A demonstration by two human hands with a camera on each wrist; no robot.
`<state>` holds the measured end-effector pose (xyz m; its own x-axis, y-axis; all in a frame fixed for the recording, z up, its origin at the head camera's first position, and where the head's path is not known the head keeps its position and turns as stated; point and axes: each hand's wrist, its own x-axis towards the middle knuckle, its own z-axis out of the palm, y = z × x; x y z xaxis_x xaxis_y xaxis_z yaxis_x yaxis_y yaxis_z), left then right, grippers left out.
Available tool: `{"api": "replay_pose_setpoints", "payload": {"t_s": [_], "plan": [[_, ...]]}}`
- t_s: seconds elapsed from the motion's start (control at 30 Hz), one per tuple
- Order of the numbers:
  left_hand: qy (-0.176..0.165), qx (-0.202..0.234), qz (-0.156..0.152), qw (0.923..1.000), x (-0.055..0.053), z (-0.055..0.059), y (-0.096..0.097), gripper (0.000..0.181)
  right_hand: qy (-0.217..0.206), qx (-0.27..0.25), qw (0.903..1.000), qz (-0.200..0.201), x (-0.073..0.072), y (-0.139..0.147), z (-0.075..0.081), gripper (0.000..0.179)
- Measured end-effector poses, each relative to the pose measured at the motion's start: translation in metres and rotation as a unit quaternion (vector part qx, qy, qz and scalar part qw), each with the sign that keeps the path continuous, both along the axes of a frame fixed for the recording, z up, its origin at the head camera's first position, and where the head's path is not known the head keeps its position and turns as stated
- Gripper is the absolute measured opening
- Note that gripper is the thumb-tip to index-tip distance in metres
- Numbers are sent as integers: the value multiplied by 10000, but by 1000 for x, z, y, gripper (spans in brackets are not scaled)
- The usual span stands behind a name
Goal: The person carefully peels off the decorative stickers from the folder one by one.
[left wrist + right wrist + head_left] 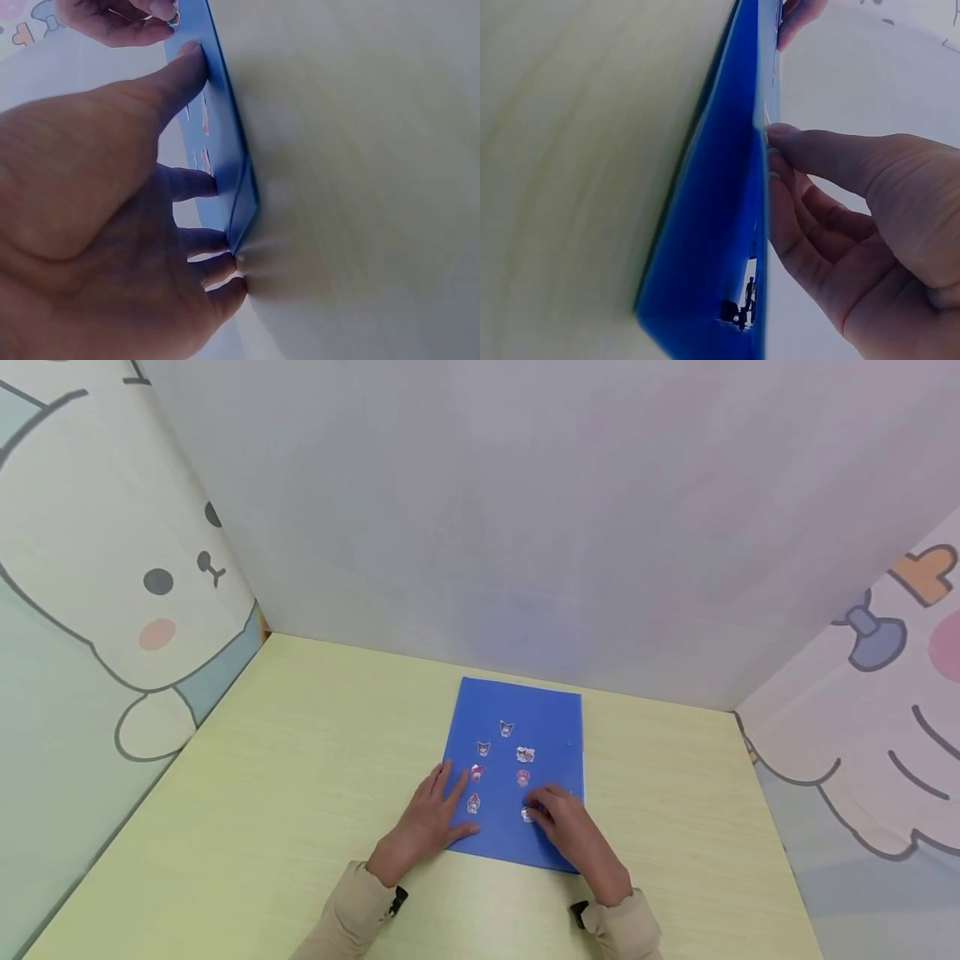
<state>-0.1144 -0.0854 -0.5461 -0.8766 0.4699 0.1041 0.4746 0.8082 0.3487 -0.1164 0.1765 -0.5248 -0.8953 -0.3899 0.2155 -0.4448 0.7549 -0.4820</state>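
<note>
A blue folder (498,839) lies on the table, with several small cartoon stickers on its cover. My left hand (423,822) is spread over the folder's lower left edge; in the left wrist view its thumb (191,64) and fingers touch the cover and its edge. At the lower right of the cover, my right hand (566,822) pinches a whitish cartoon sticker (527,815) with thumb and fingertips. Most of that sticker is hidden by the fingers. Just above it is a pink sticker (522,777). A red-hooded sticker (473,803) sits beside the left hand.
The pale yellow wooden table (300,760) extends on both sides of the folder. A plain light curtain (487,527) hangs behind it, with cartoon-printed panels at left and right. In the right wrist view the folder's cover (697,225) stands slightly apart at its edge.
</note>
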Motion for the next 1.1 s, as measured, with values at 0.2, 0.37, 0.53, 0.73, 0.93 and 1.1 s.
{"api": "replay_pose_setpoints", "payload": {"t_s": [0.2,0.37,0.53,0.73,0.93,1.1], "plan": [[-25,131,-79,9999,3,5,0,81,-79,48,10000,-11,0,1,0,12],[-148,70,-97,9998,3,13,1,81,132,-30,9995,287,0,8,-1,13],[-305,126,-64,9994,3,18,1,81,42,-273,9971,713,-1,17,-2,13],[-397,175,-19,9991,3,16,1,81,-228,-495,9953,805,-1,23,-1,8],[-533,270,7,9982,3,17,1,82,-253,-721,9963,403,-2,33,3,14],[-323,194,-43,9993,2,8,0,82,-371,-845,9956,155,-4,47,7,18]]}}
